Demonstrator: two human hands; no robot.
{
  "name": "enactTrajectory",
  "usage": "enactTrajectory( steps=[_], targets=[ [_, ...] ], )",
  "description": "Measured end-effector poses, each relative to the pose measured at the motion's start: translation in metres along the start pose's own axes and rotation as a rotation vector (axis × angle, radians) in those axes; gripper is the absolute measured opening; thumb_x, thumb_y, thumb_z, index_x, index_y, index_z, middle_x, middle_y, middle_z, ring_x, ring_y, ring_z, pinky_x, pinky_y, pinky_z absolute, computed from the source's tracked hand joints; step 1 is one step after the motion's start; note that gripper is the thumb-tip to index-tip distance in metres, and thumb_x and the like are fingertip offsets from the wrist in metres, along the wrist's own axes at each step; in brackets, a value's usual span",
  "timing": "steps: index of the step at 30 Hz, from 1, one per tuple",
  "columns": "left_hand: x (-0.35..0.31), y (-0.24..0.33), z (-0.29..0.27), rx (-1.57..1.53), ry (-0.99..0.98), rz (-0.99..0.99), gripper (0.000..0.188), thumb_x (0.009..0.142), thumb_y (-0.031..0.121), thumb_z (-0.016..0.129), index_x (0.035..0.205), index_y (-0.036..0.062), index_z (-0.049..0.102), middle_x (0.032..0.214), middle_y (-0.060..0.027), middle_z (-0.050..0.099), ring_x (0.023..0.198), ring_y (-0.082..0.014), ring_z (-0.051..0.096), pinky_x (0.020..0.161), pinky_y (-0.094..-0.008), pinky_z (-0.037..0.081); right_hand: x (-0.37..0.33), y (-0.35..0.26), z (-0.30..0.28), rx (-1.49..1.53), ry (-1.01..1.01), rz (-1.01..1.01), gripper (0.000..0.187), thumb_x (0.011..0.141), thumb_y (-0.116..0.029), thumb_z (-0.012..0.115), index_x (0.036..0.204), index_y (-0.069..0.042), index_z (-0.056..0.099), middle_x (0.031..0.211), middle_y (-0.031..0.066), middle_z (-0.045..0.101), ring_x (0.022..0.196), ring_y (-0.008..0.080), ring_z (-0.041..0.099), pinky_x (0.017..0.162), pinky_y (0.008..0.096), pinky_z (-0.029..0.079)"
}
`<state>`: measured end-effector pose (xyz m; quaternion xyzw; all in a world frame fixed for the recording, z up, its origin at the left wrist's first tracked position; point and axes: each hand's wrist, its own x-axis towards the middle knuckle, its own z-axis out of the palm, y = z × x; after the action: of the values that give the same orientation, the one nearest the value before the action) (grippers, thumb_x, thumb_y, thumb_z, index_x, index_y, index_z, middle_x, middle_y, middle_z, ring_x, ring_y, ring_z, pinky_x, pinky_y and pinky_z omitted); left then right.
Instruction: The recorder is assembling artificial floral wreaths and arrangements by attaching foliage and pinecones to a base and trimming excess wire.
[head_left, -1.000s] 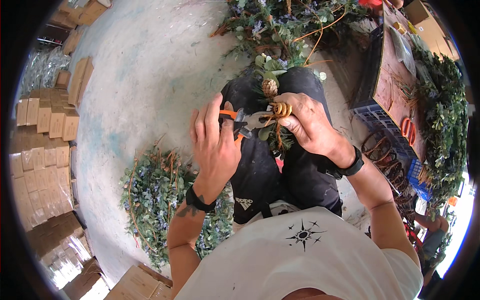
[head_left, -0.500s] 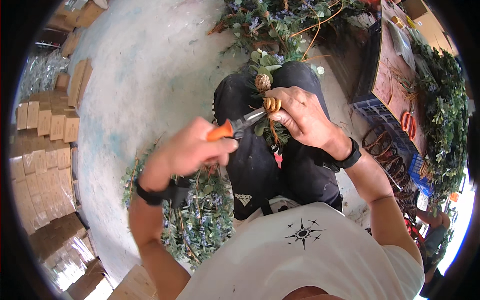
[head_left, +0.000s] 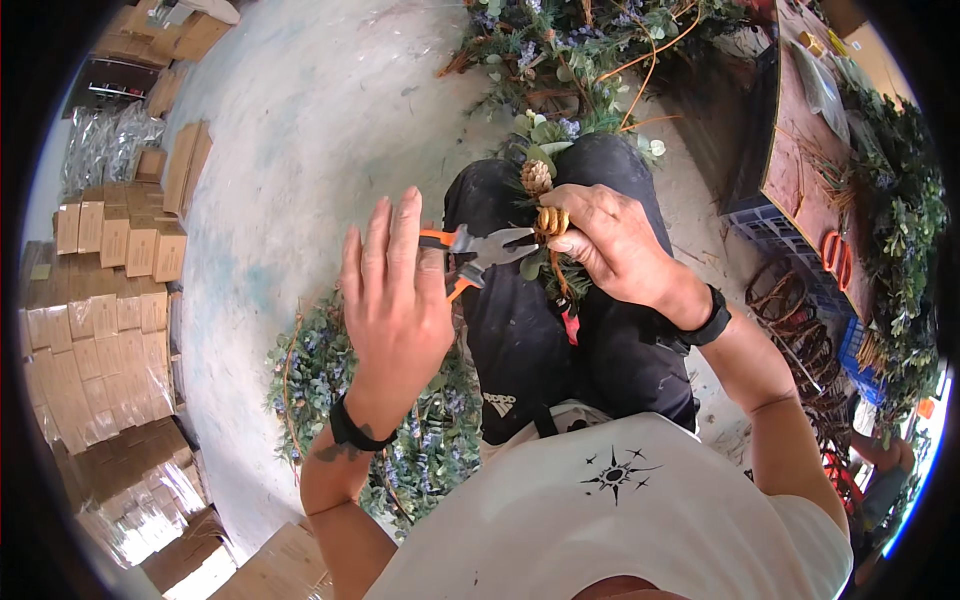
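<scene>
Left hand [head_left: 395, 300] loosely gripping orange-handled steel pliers [head_left: 475, 255], fingers splayed, nose aimed at tan wire coil [head_left: 552, 221]. Right hand [head_left: 610, 245] pinching small pinecone-and-leaf sprig [head_left: 538, 180] over lap, steadying it for wiring.

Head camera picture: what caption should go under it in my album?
Left hand works orange-handled pliers at a pinecone sprig held in the right hand.

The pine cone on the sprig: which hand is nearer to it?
Right. The right hand grips the sprig just below the pine cone; the left hand holds orange-handled pliers farther to its left.
</scene>
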<state>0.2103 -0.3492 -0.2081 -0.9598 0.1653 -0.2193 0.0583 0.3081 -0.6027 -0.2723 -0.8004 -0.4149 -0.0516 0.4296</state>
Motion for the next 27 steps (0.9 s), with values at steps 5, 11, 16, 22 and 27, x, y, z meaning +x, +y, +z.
enactTrajectory(
  steps=[5,11,16,22,27],
  targets=[
    [0.005,-0.002,0.008,0.108,0.071,0.020,0.015,0.092,0.005,0.064,0.105,-0.0009,0.069,0.147,-0.0181,0.059,0.132,-0.0369,0.058,0.113,-0.0583,0.042,0.001,0.000,0.003,-0.002,0.015,0.000,0.040,0.101,-0.033,0.065,0.128,-0.005,0.061,0.119,0.0175,0.068,0.104,0.0401,0.066,0.088,0.0476,0.053],
    [0.009,-0.005,0.012,0.212,0.161,0.076,0.017,0.092,0.007,0.067,0.107,0.0006,0.072,0.135,-0.0124,0.065,0.121,-0.0291,0.061,0.113,-0.0554,0.044,-0.001,0.001,0.000,0.012,-0.017,0.025,0.040,0.102,-0.035,0.062,0.129,-0.005,0.060,0.119,0.0177,0.068,0.106,0.0403,0.066,0.091,0.0476,0.053],
    [0.015,-0.005,0.009,0.288,0.189,0.110,0.016,0.091,0.006,0.069,0.106,0.0011,0.074,0.132,-0.0099,0.067,0.121,-0.0263,0.061,0.112,-0.0547,0.044,0.000,0.001,-0.001,0.018,-0.017,0.020,0.041,0.103,-0.035,0.062,0.130,-0.005,0.060,0.121,0.0180,0.067,0.109,0.0406,0.065,0.093,0.0477,0.052],
    [0.009,-0.007,0.012,0.263,0.179,0.132,0.014,0.088,0.007,0.071,0.100,0.0017,0.073,0.119,-0.0079,0.067,0.111,-0.0268,0.062,0.106,-0.0510,0.049,-0.001,0.000,-0.001,0.024,-0.031,0.028,0.042,0.104,-0.036,0.060,0.131,-0.005,0.059,0.121,0.0186,0.067,0.110,0.0404,0.065,0.094,0.0478,0.052],
    [0.011,-0.013,0.007,0.209,0.149,0.167,0.012,0.084,0.010,0.074,0.094,0.0033,0.073,0.117,-0.0072,0.067,0.106,-0.0270,0.062,0.092,-0.0465,0.053,0.001,-0.001,-0.002,0.014,-0.043,0.039,0.044,0.104,-0.038,0.059,0.132,-0.004,0.059,0.121,0.0195,0.067,0.110,0.0408,0.065,0.093,0.0475,0.052]
  ],
)
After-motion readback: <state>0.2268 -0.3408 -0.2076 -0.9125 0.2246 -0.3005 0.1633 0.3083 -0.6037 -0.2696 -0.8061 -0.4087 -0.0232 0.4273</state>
